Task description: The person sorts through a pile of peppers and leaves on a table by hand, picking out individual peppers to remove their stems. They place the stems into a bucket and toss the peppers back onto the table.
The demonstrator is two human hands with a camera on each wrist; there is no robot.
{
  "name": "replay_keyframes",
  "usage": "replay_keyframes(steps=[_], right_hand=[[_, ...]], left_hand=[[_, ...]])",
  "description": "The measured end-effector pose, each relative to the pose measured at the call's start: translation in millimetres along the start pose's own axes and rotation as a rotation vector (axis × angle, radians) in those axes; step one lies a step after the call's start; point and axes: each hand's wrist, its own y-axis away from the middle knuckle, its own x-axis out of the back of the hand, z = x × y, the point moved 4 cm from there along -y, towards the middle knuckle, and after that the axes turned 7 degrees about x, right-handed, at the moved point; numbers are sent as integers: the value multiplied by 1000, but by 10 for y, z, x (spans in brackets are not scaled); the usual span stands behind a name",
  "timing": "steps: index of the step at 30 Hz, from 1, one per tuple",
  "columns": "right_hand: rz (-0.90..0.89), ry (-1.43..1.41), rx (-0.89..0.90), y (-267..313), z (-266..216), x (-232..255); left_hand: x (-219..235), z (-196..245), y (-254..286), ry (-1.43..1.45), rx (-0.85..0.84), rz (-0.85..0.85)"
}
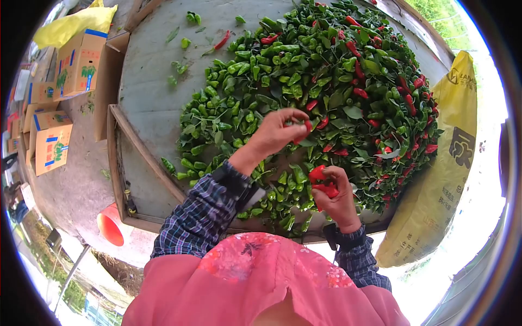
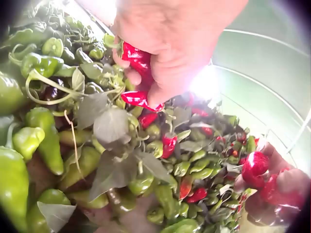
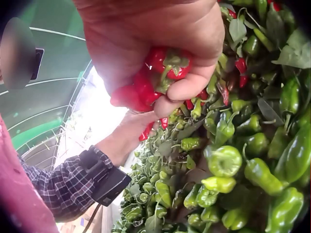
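A broad heap of green peppers [image 1: 293, 60] with leaves and scattered red ones lies on a grey surface. Over its near part, my left hand [image 1: 277, 132] holds red peppers [image 2: 138, 60] between thumb and curled fingers, above leaves and green peppers. Lower and to the right, my right hand [image 1: 338, 200] grips several red peppers [image 1: 324, 187]; in the right wrist view the fingers of this hand [image 3: 160, 53] curl round them, a green stem showing. The two hands are apart in the head view.
Wooden edging [image 1: 147, 155] borders the surface at left. Cardboard boxes [image 1: 81, 62] stand beyond it, with a red bucket-like object [image 1: 111, 225] near the lower left. A yellow printed sack [image 1: 435, 201] lies along the right side. One red pepper [image 1: 222, 40] lies apart from the heap.
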Motion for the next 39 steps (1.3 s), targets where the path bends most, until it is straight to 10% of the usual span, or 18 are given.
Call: replay_keyframes(steps=[6,10,17,21,24,27,29,30,31,33,37,39], right_hand=[[-337,0,5,-7,-326,-503],[-699,111,155,38,-499,-1126],[-1688,81,373,671,-571,-2802],[-1886,91,415,1276,-82,-3565],[-1835,324,532,1671,425,-3819],[-1383,315,1037,1554,418,-3595],[-1655,224,639,1249,57,-3389],[-1509,214,598,998,-178,-3180],[-1373,189,563,748,-346,-2898],[-926,261,580,195,-476,-2280],[-40,559,409,-637,-278,-673],[116,677,371,-885,-93,-90]], left_hand=[[-308,-540,896,794,351,-208],[2,-787,1656,874,172,-79],[270,-1650,4020,1036,-38,471],[122,-2334,4949,1125,-180,887],[250,-2854,5143,1193,-109,1091],[376,-3645,5242,1059,422,1373],[525,-3877,5313,261,470,1232],[643,-3111,4943,635,609,1566],[884,-3290,5010,165,463,1583],[978,-2197,4648,-111,205,1592],[1258,-577,3600,-335,-206,1318],[1305,145,2857,-598,-311,1102]])
